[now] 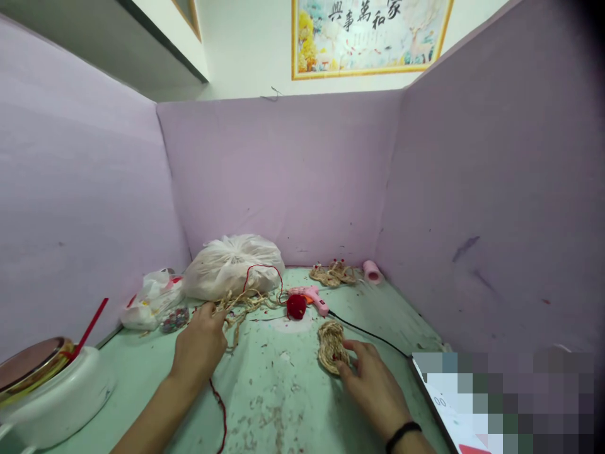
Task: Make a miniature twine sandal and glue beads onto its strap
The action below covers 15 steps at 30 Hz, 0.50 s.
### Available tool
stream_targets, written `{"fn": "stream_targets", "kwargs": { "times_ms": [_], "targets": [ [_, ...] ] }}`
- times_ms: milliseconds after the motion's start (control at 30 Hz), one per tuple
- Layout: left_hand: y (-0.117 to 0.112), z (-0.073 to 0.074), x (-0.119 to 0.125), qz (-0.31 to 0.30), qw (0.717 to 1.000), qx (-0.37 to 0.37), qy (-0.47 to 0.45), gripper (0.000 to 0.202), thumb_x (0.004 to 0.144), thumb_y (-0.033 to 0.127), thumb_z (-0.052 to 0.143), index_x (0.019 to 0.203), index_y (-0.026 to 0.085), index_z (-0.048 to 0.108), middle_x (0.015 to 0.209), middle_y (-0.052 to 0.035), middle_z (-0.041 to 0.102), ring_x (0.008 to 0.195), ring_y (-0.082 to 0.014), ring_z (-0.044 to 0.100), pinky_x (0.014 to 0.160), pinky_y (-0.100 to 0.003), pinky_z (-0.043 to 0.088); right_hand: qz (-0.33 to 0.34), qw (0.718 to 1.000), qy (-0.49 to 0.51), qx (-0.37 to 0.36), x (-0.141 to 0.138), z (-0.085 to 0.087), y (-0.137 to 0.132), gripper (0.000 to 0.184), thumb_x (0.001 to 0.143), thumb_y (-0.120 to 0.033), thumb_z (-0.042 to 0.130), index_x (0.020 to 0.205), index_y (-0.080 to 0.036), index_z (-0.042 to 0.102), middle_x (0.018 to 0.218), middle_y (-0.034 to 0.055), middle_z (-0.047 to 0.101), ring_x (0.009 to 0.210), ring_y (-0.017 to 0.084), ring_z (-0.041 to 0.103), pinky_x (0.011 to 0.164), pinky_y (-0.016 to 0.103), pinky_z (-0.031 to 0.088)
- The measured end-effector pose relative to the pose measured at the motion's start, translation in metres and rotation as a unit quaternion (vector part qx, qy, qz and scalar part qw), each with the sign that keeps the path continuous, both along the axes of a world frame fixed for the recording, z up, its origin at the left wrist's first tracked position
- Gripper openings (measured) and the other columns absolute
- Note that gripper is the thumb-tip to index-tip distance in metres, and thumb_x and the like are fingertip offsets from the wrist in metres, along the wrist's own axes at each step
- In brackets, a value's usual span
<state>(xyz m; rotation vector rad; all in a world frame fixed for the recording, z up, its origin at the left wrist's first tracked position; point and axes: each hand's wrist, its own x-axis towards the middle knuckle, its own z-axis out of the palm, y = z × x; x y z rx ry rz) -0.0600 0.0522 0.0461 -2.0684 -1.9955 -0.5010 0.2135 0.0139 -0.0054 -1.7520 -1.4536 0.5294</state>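
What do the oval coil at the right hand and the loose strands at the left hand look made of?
Oval coil: tan, rough, matte twisted cord, probably jute or straw rope; ridged windings show. Loose strands: same tan fibre, frayed and kinked, likely jute too.

A bulging white plastic bag (234, 265) sits at the back of the green table (283, 403), left of centre. A smaller crumpled bag (151, 301) and some beads (174, 320) lie further left. Mid-frame are a red yarn ball (296, 306) and a pink glue gun (309, 296), its black cord (368, 337) trailing right. A white pot (57, 391) fills the lower left, and a framed picture (368, 34) hangs top centre.
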Motion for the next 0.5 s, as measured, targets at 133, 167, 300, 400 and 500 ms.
{"fn": "stream_targets", "kwargs": {
  "times_ms": [133,167,300,400,500],
  "targets": [
    [-0.03,-0.007,0.02,-0.171,0.958,0.058,-0.224,0.026,0.078,0.019,0.04,0.086,0.017,0.065,0.097,-0.0089,0.065,0.092,-0.0216,0.058,0.081,-0.031,0.043,0.015,0.993,0.109,0.047,-0.008,0.01,-0.001,0.022,0.066,-0.028,0.055,0.083,-0.017,0.064,0.089,0.0094,0.064,0.074,0.023,0.06,0.069,0.035,0.045],
    [-0.037,-0.01,0.029,-0.199,0.94,0.013,-0.278,0.024,0.078,0.022,0.042,0.082,0.018,0.066,0.088,-0.0069,0.067,0.083,-0.0196,0.06,0.076,-0.028,0.044,0.03,0.986,0.156,0.046,-0.012,0.012,-0.003,0.022,0.066,-0.03,0.056,0.081,-0.017,0.064,0.085,0.0085,0.065,0.072,0.022,0.059,0.066,0.034,0.045],
    [-0.051,-0.022,0.057,-0.206,0.851,-0.144,-0.46,0.021,0.073,0.029,0.052,0.062,0.016,0.063,0.056,-0.0005,0.058,0.056,-0.0137,0.051,0.053,-0.022,0.038,0.133,0.91,0.388,-0.061,-0.038,0.018,-0.015,0.034,0.057,-0.036,0.069,0.083,-0.014,0.065,0.078,0.0068,0.065,0.065,0.018,0.058,0.054,0.029,0.045],
    [-0.052,-0.031,0.062,-0.217,0.814,-0.194,-0.502,0.023,0.072,0.031,0.052,0.061,0.014,0.062,0.051,0.0016,0.05,0.052,-0.0115,0.044,0.052,-0.021,0.034,0.165,0.845,0.493,-0.123,-0.056,0.016,-0.024,0.044,0.047,-0.032,0.078,0.084,-0.013,0.065,0.081,0.0062,0.064,0.058,0.013,0.056,0.047,0.024,0.045],
    [-0.053,-0.037,0.062,-0.22,0.822,-0.202,-0.484,0.027,0.074,0.033,0.049,0.057,0.014,0.058,0.05,0.0027,0.045,0.051,-0.0104,0.039,0.05,-0.021,0.03,0.176,0.834,0.51,-0.116,-0.064,0.013,-0.027,0.047,0.046,-0.033,0.081,0.085,-0.013,0.064,0.075,0.0031,0.061,0.055,0.01,0.054,0.045,0.022,0.045]
  ]
}}
